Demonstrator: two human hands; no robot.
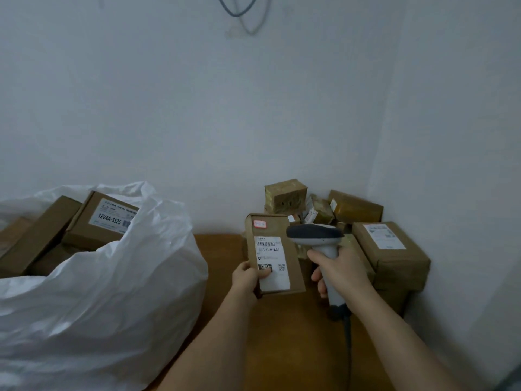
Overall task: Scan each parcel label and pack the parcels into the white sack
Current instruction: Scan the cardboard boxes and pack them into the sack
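One labelled parcel is gripped by the left hand, fingers clamped on it; a scanner is clasped by the right hand beside the white sack.

A small parcel-dispatch corner in a bare room is shown. Labelled cardboard parcels are piled on a wooden tabletop against plain white walls. More are packed in a white sack, and a barcode scanner is held.
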